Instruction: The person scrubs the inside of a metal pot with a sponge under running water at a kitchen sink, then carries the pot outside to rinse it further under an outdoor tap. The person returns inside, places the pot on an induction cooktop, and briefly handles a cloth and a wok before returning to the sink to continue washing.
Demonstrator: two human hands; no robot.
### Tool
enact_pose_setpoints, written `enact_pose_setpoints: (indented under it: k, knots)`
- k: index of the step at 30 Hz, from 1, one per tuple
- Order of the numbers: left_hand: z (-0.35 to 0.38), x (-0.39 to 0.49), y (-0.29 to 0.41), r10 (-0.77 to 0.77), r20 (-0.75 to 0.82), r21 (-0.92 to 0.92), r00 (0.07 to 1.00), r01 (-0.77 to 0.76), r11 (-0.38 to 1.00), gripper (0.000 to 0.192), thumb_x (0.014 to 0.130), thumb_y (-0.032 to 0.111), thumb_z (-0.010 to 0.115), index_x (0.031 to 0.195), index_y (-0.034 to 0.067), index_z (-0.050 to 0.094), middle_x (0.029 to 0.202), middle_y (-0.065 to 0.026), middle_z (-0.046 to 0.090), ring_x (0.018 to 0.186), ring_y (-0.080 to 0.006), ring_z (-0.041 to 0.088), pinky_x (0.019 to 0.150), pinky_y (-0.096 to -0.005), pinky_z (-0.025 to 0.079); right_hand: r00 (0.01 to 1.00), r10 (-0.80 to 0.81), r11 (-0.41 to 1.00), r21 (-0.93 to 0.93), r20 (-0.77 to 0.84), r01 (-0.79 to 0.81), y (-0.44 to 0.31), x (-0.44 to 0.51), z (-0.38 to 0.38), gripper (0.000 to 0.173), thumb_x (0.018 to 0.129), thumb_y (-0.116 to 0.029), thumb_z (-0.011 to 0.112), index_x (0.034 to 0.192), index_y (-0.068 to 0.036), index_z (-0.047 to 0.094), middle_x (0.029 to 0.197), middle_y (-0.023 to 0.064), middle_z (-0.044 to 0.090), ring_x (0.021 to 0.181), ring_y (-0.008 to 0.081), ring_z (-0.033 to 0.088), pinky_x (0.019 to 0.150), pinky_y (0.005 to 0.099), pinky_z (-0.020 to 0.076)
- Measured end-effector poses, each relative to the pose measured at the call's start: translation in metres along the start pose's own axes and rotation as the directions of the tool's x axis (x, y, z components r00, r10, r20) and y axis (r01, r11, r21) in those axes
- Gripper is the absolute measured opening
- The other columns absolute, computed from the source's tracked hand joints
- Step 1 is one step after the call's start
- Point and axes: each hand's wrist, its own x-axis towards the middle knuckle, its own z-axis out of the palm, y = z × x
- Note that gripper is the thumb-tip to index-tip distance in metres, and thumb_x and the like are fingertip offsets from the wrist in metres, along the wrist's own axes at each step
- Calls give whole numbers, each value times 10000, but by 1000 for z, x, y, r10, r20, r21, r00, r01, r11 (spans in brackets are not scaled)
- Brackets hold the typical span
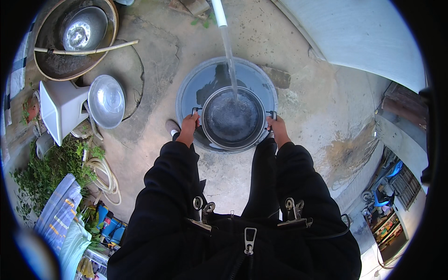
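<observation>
Both my hands hold a round metal pot (229, 120) by its two side handles. My left hand (189, 125) grips the left black-and-silver handle, and my right hand (278, 126) grips the right one. The pot is within the rim of a wide grey basin (189, 77) with water in it; whether its base touches the basin's bottom is hidden. From a white pipe (219, 15) a stream of water (228, 52) falls into the pot, where the surface is churned and bubbly.
A brick (276, 76) lies against the basin's right side. At left are a large brown tub (52, 66), an aluminium basin (106, 101), a white stool (57, 108) and a coiled hose (105, 178). A light-coloured panel (357, 31) slants across the upper right.
</observation>
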Motion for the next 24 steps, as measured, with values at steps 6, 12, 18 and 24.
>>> enact_pose_setpoints:
  k: [6, 12, 18, 24]
  knots:
    - [-1, -1, 0, 4, 8, -6, 1000, -4, 1000, 294, 922, 316, 490, 839, 47, 577, 645, -4, 526, 584, -114, 484, 565, -244, 371, 1000, 10, 1000, -17, -15, -10, -3, -3, 2, 92, 796, -122, 606, 805, -41, 563, 630, 6, 490, 510, 122, 468, 500, 252, 378]
    - [-1, 0, 0, -36, -33, -61, 999, 34, 998, 362, 902, 374, 505, 793, 38, 579, 620, -9, 518, 557, -119, 474, 539, -246, 350, 1000, 8, 1000, -18, -3, -8, -3, -2, 1, 95, 791, -122, 610, 804, -41, 563, 633, 7, 493, 509, 123, 470, 502, 253, 382]
    - [-2, -1, -1, -46, -16, -75, 999, 45, 996, 353, 898, 381, 526, 779, 54, 587, 630, -20, 548, 575, -134, 502, 558, -251, 381, 1000, 17, 1000, -18, 23, -17, -1, -1, -1, 93, 790, -121, 610, 796, -43, 560, 636, 10, 494, 513, 125, 471, 505, 254, 387]
    - [-3, -1, -5, -57, -23, -86, 998, 55, 995, 359, 899, 384, 520, 784, 51, 591, 639, -27, 559, 583, -140, 515, 571, -252, 401, 1000, 20, 1000, -23, 23, -19, -1, -1, -1, 101, 793, -124, 606, 788, -39, 551, 653, 15, 496, 530, 128, 468, 517, 255, 393]
